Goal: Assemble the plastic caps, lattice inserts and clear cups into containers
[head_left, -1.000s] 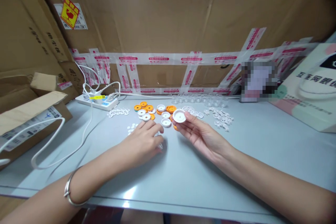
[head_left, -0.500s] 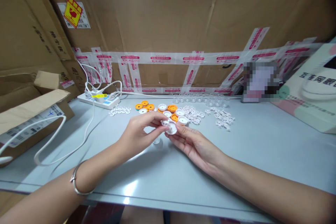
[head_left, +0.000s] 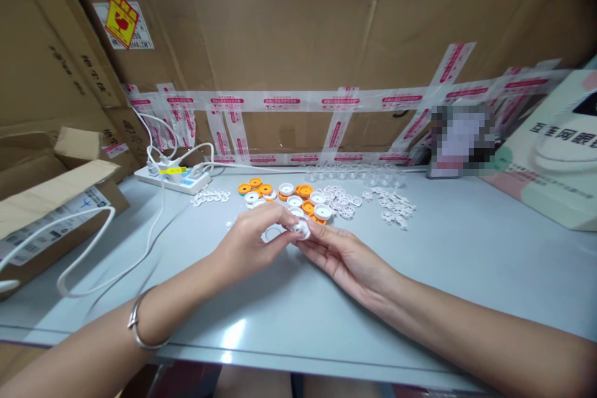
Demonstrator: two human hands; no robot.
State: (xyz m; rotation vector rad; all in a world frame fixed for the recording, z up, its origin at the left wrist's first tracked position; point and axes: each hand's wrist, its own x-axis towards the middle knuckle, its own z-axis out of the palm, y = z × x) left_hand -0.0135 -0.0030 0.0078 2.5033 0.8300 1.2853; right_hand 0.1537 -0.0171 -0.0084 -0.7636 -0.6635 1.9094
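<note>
Both hands meet over the grey table [head_left: 466,249] just in front of the parts. My right hand [head_left: 345,255] lies palm up and holds a small white round cap [head_left: 301,228] at its fingertips. My left hand [head_left: 252,239] pinches a tiny white piece against that same cap; the piece is mostly hidden by the fingers. A silver bangle [head_left: 140,329] sits on the left wrist. Just behind the hands lie orange rings [head_left: 254,187] and white caps [head_left: 321,211] in a loose cluster.
Small white plastic bits [head_left: 394,206] lie scattered to the right of the cluster, another little pile [head_left: 209,197] to its left. A white power strip [head_left: 175,179] with cables sits at the back left, an open cardboard box [head_left: 51,211] at the left edge, a printed box [head_left: 550,161] at right.
One second ago my left hand lay on the table while the right held the cap up. The left hand has since lifted and pinched onto the cap; both hands stay joined.
</note>
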